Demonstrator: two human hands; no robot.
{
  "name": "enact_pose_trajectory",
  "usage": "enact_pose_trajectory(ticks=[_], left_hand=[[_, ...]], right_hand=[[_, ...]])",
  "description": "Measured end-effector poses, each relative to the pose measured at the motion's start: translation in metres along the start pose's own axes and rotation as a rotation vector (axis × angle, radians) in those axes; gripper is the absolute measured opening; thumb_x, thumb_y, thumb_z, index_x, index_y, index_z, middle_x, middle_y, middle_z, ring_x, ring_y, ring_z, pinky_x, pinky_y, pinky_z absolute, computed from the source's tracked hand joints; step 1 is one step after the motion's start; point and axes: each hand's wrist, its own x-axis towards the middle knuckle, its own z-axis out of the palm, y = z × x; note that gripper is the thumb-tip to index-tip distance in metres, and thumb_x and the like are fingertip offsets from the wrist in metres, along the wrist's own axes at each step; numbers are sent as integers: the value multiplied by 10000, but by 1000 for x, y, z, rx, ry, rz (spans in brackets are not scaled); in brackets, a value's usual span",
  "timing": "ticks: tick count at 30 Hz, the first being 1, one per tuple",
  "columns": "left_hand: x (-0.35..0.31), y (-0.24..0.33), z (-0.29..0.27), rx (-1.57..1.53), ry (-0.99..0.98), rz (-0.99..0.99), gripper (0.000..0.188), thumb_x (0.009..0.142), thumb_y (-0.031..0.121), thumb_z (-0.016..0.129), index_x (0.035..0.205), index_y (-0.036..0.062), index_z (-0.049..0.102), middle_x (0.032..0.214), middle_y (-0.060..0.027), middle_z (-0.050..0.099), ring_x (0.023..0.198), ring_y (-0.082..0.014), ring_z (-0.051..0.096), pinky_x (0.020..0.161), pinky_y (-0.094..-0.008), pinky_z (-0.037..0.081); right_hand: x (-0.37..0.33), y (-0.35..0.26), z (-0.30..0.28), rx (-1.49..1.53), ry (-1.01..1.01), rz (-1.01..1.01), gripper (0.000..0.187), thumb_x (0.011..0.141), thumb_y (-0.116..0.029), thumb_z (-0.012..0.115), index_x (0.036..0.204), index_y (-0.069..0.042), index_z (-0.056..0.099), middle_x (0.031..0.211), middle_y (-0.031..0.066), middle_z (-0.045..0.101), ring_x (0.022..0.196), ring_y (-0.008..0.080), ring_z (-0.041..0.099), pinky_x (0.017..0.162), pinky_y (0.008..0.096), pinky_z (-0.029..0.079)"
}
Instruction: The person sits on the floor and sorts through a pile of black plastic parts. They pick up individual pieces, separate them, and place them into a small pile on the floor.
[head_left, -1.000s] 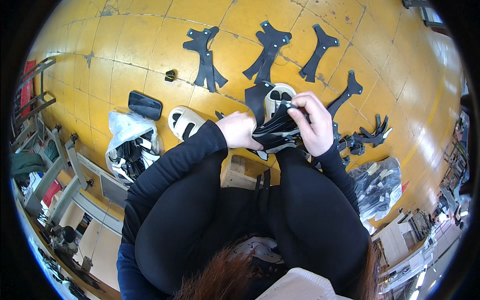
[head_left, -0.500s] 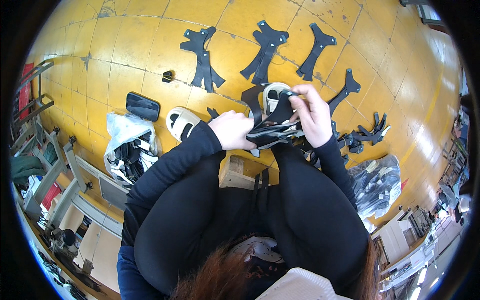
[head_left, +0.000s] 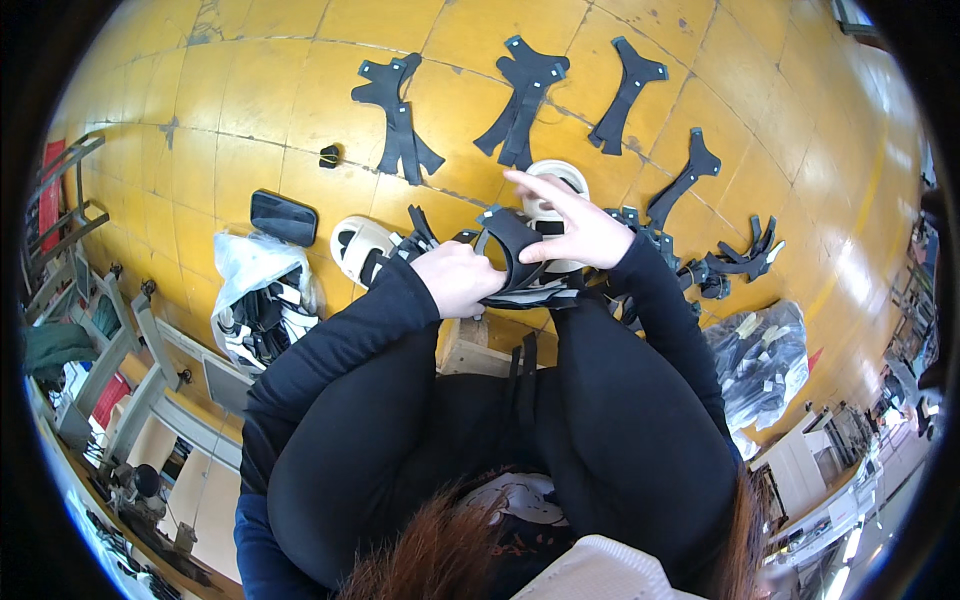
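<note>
Nearest the body, the left hand [head_left: 458, 278] is closed on a bent black fabric strap piece [head_left: 515, 250] held above the knees. The right hand [head_left: 572, 228] pinches the same piece from the far side, its fingers [head_left: 528, 184] partly spread. Just beyond, a white moulded shoe shell [head_left: 553, 180] sits on the yellow tiled floor [head_left: 280, 90], and another white shoe shell [head_left: 360, 245] lies to the left. Farther off lie flat black cut-out fabric pieces [head_left: 398, 120], with a clear plastic bag of parts [head_left: 255, 295] at the left.
</note>
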Motion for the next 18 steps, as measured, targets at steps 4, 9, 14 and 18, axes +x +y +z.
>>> enact_pose_trajectory(ticks=[4,9,14,18], left_hand=[[1,0,3,22,-27,29,240,649,177,724,812,37,619,699,-142,652,702,-319,669,656,-406,544],[-1,-1,5,-8,-87,-12,245,653,182,724,824,37,626,714,-151,653,715,-328,668,666,-413,544],[1,-4,7,-131,-88,-46,304,704,276,719,835,15,634,712,-171,646,714,-344,663,670,-420,539],[2,-15,24,-242,-21,-66,414,716,380,725,777,-21,642,708,-207,638,706,-364,655,671,-417,533]], right_hand=[[0,6,-2,51,-160,136,846,704,-219,807,1414,-72,372,1254,94,520,1173,217,484,1020,337,359],[2,-17,-6,159,-171,130,639,677,-108,809,1245,-62,519,1065,50,582,1001,143,549,921,292,420],[-6,-34,-6,294,-42,77,515,704,-128,764,1176,-75,563,1056,74,624,933,155,588,887,296,454],[-11,-47,-1,157,100,-54,572,701,-123,760,1232,-94,552,1087,93,638,931,184,612,867,299,470]])
